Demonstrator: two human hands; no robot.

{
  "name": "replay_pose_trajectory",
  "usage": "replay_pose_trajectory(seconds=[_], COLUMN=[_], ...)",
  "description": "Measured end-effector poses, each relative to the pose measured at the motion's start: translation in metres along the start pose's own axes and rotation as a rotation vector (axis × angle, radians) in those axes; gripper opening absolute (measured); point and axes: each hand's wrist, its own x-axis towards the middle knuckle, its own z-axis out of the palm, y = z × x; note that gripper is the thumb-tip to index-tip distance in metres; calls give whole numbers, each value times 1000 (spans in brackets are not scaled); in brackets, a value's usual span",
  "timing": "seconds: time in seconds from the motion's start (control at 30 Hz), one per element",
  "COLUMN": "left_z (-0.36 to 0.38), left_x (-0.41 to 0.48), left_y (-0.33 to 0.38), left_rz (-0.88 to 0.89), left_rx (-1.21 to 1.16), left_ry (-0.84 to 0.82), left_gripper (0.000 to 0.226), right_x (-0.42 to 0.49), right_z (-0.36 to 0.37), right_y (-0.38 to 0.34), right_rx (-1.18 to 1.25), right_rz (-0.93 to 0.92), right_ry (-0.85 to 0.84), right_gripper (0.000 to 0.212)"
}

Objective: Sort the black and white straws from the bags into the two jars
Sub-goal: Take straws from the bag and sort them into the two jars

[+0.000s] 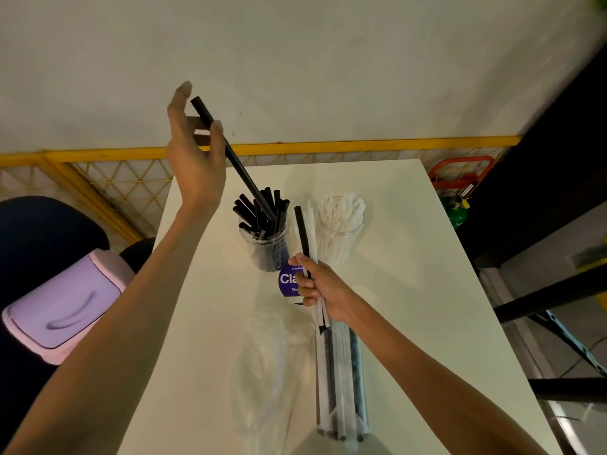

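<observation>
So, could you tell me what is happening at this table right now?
A person is sorting straws by colour. The left hand holds one black straw, its lower end already among the others in the jar of black straws. The right hand grips a bunch of mixed straws, one black and several white, above a clear bag on the white table that holds more. The jar of white straws stands just right of the black one.

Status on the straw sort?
Left hand pinches black straw, tip in black-straw jar. Right hand grips mixed bundle just above bag. White-straw jar unobstructed.
</observation>
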Motion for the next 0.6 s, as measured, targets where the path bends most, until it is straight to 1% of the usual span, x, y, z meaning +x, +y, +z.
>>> replay_pose_trajectory(seconds=[0.07, 0.3, 0.4, 0.47, 0.6], left_z=[2, 15, 19, 21, 22], left_x=[-4, -43, -61, -71, -89], left_y=[-3, -36, -54, -65, -78], left_rz=[49, 93, 61, 82, 106], left_rx=[49, 151, 164, 197, 346], left_ry=[-43, -245, -287, -315, -365], left_gripper=[47, 40, 37, 35, 29], right_x=[2, 5, 8, 10, 12], right_z=[3, 6, 4, 2, 0], right_y=[-1, -3, -2, -1, 1], right_rx=[-4, -1, -6, -13, -11], right_rz=[-1, 18, 28, 31, 45], right_ry=[-17, -53, -56, -56, -48], right_gripper=[21, 24, 26, 29, 35])
